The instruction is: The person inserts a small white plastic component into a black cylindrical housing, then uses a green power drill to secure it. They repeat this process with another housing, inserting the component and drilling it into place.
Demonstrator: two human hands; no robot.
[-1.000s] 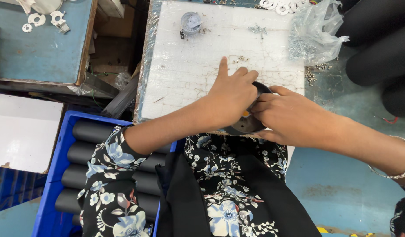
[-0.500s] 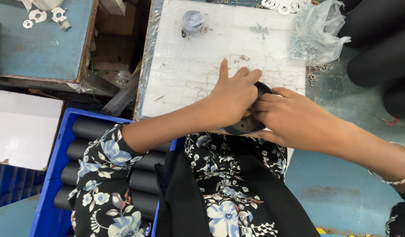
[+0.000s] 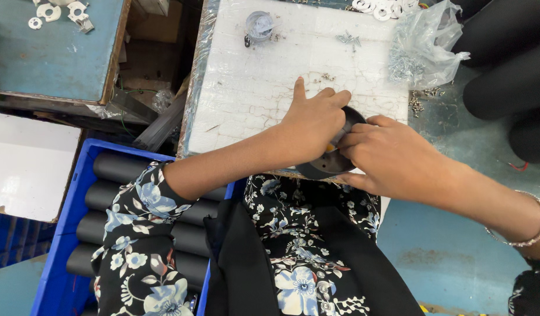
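Note:
My left hand [image 3: 312, 125] rests over a round black part [image 3: 328, 164] at the near edge of a white foam board [image 3: 252, 88], fingers curled on its top with the index finger stretched out. My right hand [image 3: 393, 157] grips the same part from the right side. A bit of yellow shows between the two hands. Most of the part is hidden under my hands.
A blue crate [image 3: 77, 193] of black cylinders sits at lower left. A clear plastic bag [image 3: 425, 44] of small screws lies at the board's far right, loose screws [image 3: 419, 102] beside it. A small clear cup [image 3: 259, 26] stands at the far edge. Metal washers [image 3: 59, 11] lie on the blue table. Large black tubes [image 3: 510, 64] lie right.
Both hands stay on the black part; they have shifted only slightly on it.

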